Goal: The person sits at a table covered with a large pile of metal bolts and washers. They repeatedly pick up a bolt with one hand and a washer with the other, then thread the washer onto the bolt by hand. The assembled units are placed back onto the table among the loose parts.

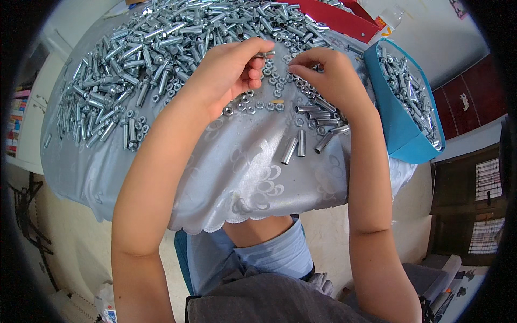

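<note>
My left hand [229,72] is closed over the table, with a small metal bolt [266,54] pinched between thumb and fingers, its end sticking out to the right. My right hand [328,75] hovers just across from it, thumb and forefinger tips brought together over scattered hex nuts [277,82]. Whatever those fingertips hold, if anything, is too small to make out. Below my right hand lie several loose metal sleeves [301,143] and more nuts. Beyond my left hand spreads a big heap of silvery sleeve anchor bolts [167,40].
A blue fabric bin [396,121] full of bolts stands at the right table edge. Behind is a red box [344,21] with metal parts, and a clear bottle [389,24] beside it. A shiny grey tablecloth [231,183] hangs over my lap.
</note>
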The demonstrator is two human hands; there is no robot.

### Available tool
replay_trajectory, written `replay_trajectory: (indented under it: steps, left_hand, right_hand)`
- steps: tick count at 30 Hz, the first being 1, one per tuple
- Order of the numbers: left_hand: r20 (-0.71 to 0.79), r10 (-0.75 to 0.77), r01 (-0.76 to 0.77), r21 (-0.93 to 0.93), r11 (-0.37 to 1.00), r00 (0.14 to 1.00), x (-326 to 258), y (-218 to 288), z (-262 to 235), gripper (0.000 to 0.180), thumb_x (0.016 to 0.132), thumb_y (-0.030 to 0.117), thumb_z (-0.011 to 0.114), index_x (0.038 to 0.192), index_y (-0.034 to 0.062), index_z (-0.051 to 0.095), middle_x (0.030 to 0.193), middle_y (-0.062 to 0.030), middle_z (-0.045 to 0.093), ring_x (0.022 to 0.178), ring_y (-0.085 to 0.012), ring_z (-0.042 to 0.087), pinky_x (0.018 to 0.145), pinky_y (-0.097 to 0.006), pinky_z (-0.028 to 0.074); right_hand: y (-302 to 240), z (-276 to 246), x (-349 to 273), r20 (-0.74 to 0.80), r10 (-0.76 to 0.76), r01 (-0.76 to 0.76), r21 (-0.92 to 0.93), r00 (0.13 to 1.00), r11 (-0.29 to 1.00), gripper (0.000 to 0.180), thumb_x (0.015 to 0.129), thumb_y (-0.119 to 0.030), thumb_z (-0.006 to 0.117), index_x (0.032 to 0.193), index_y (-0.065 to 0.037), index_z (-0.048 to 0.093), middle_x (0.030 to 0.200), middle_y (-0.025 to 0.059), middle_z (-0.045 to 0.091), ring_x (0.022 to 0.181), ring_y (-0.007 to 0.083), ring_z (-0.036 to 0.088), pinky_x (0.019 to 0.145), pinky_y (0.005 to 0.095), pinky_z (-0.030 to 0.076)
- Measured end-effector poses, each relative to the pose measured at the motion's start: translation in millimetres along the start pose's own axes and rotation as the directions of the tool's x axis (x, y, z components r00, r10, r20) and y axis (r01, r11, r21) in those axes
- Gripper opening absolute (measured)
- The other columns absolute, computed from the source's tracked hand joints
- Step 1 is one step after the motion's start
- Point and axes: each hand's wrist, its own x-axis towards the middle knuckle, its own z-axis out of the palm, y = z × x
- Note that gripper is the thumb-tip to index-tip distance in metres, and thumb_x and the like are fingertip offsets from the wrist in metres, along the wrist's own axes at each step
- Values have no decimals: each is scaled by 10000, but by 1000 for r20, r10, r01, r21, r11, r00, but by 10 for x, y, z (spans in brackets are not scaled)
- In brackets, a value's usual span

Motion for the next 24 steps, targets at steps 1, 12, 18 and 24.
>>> replay_trajectory:
  steps: [1, 12, 18, 24]
  left_hand:
    - [-10, 2, -2, -2, 1000, 1000, 4, -5, 0, 188, 804, 202, 628, 739, 58, 524, 589, 39, 445, 533, -50, 403, 513, -205, 366]
    - [-16, 5, -5, 12, 1000, 1000, 6, -2, -9, 179, 803, 207, 631, 743, 72, 529, 598, 44, 446, 536, -44, 405, 503, -203, 365]
    - [-28, 1, 0, 30, 1000, 1000, 15, -19, 2, 178, 801, 212, 637, 757, 68, 542, 593, 46, 446, 537, -47, 408, 506, -201, 367]
    - [-61, 4, -3, 24, 1000, 998, 16, -40, 7, 186, 795, 223, 646, 749, 73, 545, 594, 42, 450, 535, -52, 409, 506, -203, 368]
  right_hand:
    - [-9, -6, 2, -38, -16, 16, -12, 999, 1000, 151, 731, -108, 667, 843, -7, 663, 784, 105, 636, 700, 188, 584, 656, 281, 454]
    - [67, 77, -11, 77, -55, 68, -181, 996, 981, 184, 736, -153, 665, 888, -48, 667, 883, 116, 589, 826, 251, 567, 739, 326, 445]
    - [90, 117, -7, -29, -167, 152, -286, 986, 946, 213, 718, -185, 667, 882, -49, 662, 873, 138, 602, 835, 297, 563, 758, 364, 444]
    - [-101, 62, 44, -219, -59, 81, 91, 974, 993, 227, 726, -184, 686, 889, -30, 653, 853, 94, 642, 791, 196, 588, 716, 314, 442]
